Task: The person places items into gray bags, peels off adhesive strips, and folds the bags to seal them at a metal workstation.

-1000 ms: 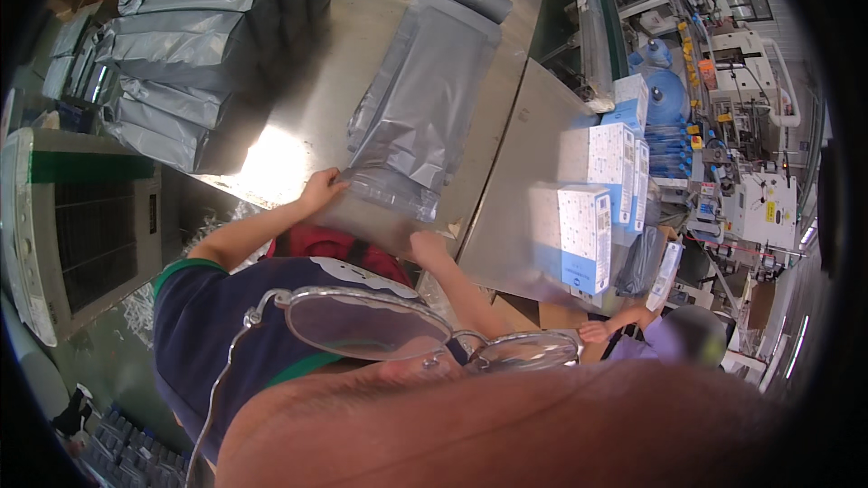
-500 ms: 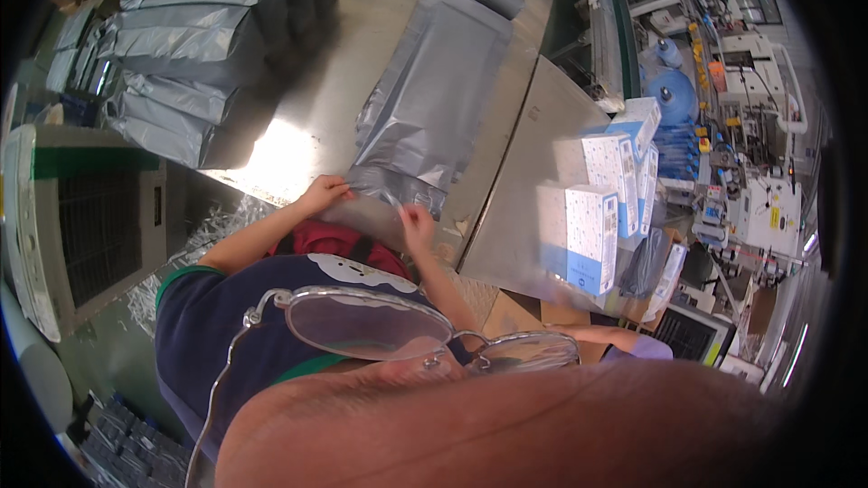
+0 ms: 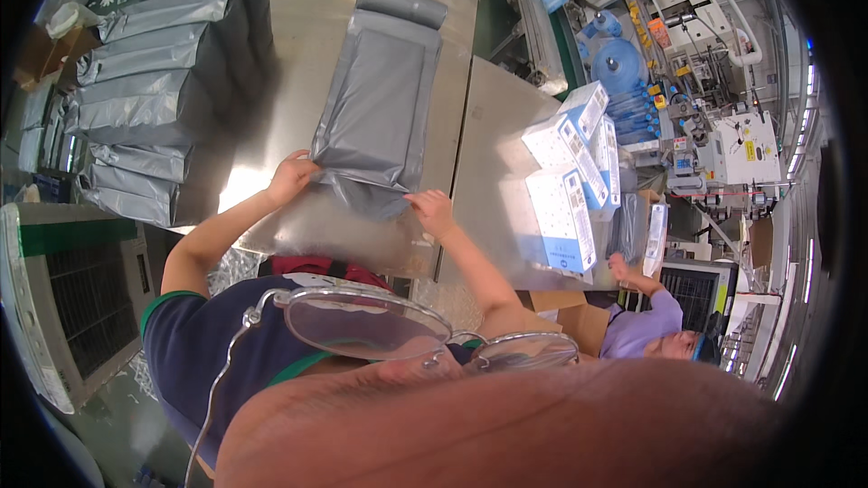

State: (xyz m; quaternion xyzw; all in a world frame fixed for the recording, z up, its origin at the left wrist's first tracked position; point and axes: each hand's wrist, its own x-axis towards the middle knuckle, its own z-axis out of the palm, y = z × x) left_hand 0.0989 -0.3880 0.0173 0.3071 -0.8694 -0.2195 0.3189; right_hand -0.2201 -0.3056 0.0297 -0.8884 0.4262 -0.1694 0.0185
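A grey plastic mailing bag (image 3: 372,108) lies lengthwise on the metal table in front of me, with the outline of something flat and rectangular showing through it. Its far end meets a thick grey roll (image 3: 400,5). My left hand (image 3: 293,176) pinches the left corner of the near end. At the right corner, my right hand (image 3: 433,210) grips the edge between thumb and fingers. Between them the film (image 3: 362,194) is creased and hangs loosely toward me.
Several filled grey bags (image 3: 149,81) stand in a row at the left. White and blue boxes (image 3: 561,217) are grouped on the right table (image 3: 488,190), near a co-worker in a purple sleeve (image 3: 658,312). Beyond them are a conveyor (image 3: 547,27) and large blue water bottles (image 3: 619,68).
Both hands have moved farther apart, each still at the bag's near end. The bag now lies straighter and smoother. More of the co-worker at the right has come into view.
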